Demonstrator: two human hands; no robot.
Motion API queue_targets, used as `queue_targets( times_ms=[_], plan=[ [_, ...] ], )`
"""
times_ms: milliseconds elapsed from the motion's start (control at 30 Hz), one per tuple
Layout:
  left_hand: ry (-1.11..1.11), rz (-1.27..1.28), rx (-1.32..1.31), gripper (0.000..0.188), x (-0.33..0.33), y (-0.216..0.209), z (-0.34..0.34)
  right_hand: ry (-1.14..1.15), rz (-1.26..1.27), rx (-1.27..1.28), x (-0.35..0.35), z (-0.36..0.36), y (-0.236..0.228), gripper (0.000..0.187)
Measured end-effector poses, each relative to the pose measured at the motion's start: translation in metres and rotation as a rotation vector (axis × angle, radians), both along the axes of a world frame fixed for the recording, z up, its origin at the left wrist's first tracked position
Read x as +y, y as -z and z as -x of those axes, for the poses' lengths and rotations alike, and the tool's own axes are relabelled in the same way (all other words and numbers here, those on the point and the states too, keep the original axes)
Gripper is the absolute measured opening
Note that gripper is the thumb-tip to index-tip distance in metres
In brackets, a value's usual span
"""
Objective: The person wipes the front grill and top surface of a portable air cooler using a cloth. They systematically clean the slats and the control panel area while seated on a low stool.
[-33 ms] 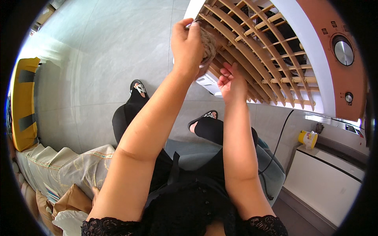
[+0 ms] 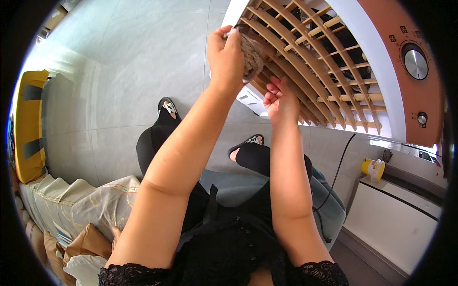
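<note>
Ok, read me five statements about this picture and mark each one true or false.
1. The left hand holds a fuzzy brown bundle. True.
2. The brown panel has two silver knobs, one bigger. True.
3. The right hand is on the bigger knob. False: it is beside the wooden slats.
4. The yellow tub stands on the floor. False: it is on the white cabinet.
5. The sandals are red. False: they are black and white.

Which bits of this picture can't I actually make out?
Head view: part of the fuzzy brown bundle, hidden by the left hand.
Head view: whatever lies behind the wooden slats, mostly covered by them.
Head view: upper end of the copper-coloured control panel, cut off by the top edge.
</note>
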State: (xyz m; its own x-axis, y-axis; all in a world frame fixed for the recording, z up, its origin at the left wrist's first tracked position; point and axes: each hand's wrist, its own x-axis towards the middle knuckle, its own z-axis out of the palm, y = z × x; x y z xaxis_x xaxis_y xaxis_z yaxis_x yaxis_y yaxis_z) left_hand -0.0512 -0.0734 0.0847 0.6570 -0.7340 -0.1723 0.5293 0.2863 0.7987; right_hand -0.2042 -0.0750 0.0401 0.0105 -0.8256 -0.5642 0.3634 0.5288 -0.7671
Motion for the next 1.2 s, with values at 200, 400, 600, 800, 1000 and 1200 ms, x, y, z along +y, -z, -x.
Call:
queue_targets(
  times_ms=[200,400,600,800,1000,1200],
  plan=[
    [0.151,-0.177,-0.592,0.026,0.007,0.014,0.044,0.112,0.002,-0.05,0.003,-0.017,-0.013,0.031],
    [0.312,-0.298,-1.166,0.02,-0.004,0.007,0.033,0.026,0.016,-0.046,0.0,-0.007,0.003,0.031],
    [0.55,-0.246,-1.572,0.023,-0.006,-0.006,-0.009,-0.018,-0.039,-0.005,-0.004,-0.003,-0.003,0.037],
    [0.64,-0.387,-1.919,0.044,0.003,-0.026,-0.017,-0.047,-0.078,0.029,-0.004,-0.003,-0.016,0.04],
    [0.442,-0.287,-1.659,0.045,0.031,-0.006,-0.02,-0.086,-0.081,0.084,-0.005,-0.002,-0.015,0.041],
    [0.616,0.131,0.551,0.034,0.072,0.022,-0.015,-0.128,-0.059,0.017,0.004,-0.002,-0.019,0.039]
  ],
)
